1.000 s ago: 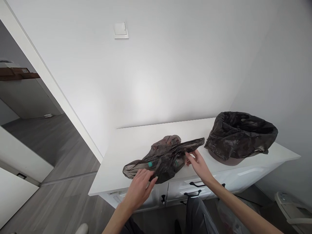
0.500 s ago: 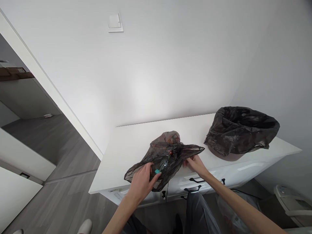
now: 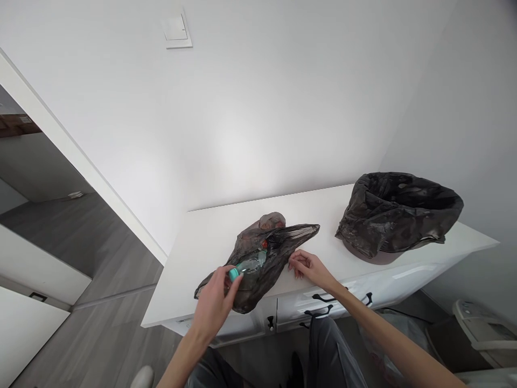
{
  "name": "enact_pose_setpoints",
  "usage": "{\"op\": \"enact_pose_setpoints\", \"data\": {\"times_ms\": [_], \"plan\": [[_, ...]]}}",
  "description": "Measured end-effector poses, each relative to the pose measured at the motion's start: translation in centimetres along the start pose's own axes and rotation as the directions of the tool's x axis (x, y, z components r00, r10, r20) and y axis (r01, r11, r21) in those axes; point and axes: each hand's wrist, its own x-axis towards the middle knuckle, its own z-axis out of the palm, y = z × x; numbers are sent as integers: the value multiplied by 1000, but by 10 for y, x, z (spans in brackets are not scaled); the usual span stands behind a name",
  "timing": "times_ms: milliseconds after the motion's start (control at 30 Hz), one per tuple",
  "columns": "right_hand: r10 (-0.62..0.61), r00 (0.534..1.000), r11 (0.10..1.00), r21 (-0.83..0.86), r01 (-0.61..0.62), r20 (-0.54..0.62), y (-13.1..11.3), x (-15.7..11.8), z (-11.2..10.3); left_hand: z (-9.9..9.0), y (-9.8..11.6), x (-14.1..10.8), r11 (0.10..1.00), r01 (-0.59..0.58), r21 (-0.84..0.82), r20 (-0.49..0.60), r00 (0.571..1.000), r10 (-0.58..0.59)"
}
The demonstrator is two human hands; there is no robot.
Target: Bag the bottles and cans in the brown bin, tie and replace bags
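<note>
A thin, dark plastic bag (image 3: 258,291) lies spread on the white cabinet top, its mouth toward me, with red bits showing through its far end. Inside the mouth is a clear plastic bottle (image 3: 251,268) with a teal cap. My left hand (image 3: 218,293) pinches the bottle by its cap between thumb and fingers. At the bag's right edge, my right hand (image 3: 305,267) has its fingers curled together; whether they grip the plastic is too small to tell.
A round bin lined with a black bag (image 3: 399,215) stands on the right of the cabinet top (image 3: 323,199). Drawers with black handles (image 3: 319,311) face me below. A pale appliance (image 3: 480,323) is at lower right.
More of the bottle now shows at the bag's mouth, and my left hand has moved left with its cap. My right hand has shifted slightly left; the bag's pointed right end moved left too.
</note>
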Motion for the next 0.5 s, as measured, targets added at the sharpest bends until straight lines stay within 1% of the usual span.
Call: {"op": "enact_pose_setpoints", "data": {"times_ms": [100,167,233,300,367,433,467,500], "plan": [[-9,1000,1000,-5,9,5,0,-1,0,-37,-5,-5,988,66,-142,-76,994,-77],[-19,1000,1000,-10,19,4,0,-1,0,-65,-9,-7,979,107,-176,-139,981,-133],[-19,1000,999,-30,19,-12,3,-1,-1,-95,-11,-7,970,157,-184,-227,954,-198],[-21,999,997,-72,19,-25,7,-1,-2,-122,-10,-5,960,202,-194,-345,902,-260],[-24,1000,992,-122,22,-19,11,-1,-4,-144,-3,0,950,228,-215,-474,826,-305],[-23,1000,988,-154,20,-18,14,-1,-5,-159,8,8,946,229,-231,-585,744,-323],[-20,1000,987,-159,16,-24,16,-1,-5,-164,13,13,946,226,-231,-619,716,-322],[-17,999,988,-155,12,-33,16,-1,-5,-167,18,18,948,225,-225,-637,702,-318]]}}
